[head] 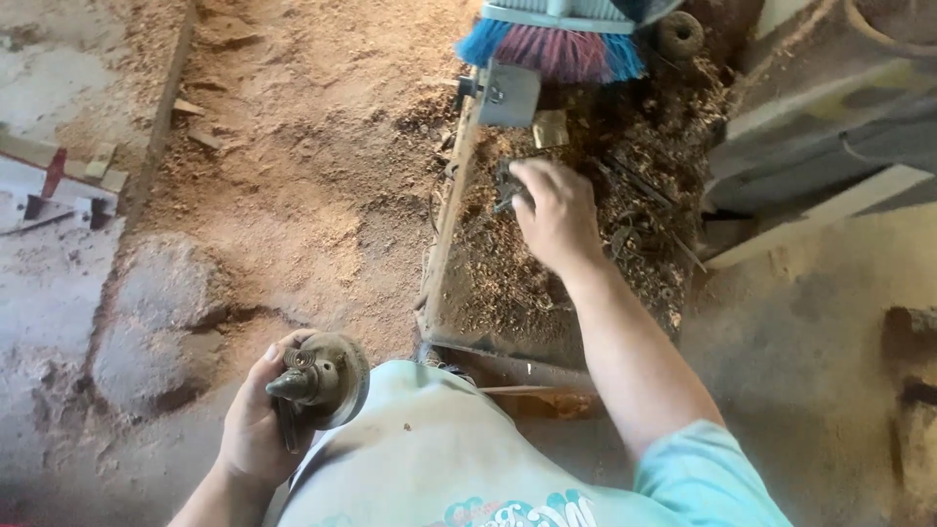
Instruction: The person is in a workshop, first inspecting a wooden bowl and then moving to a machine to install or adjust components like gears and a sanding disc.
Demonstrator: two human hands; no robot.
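Sawdust floor (293, 176); right hand (556, 220) in, seemingly, shavings tray (444, 244).

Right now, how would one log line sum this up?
left hand: holds round metal part | right hand: in wooden tray of shavings, fingers on dark metal piece

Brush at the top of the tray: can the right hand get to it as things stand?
Probably yes. The right hand is already in the tray, just below the brush, with only shavings between.
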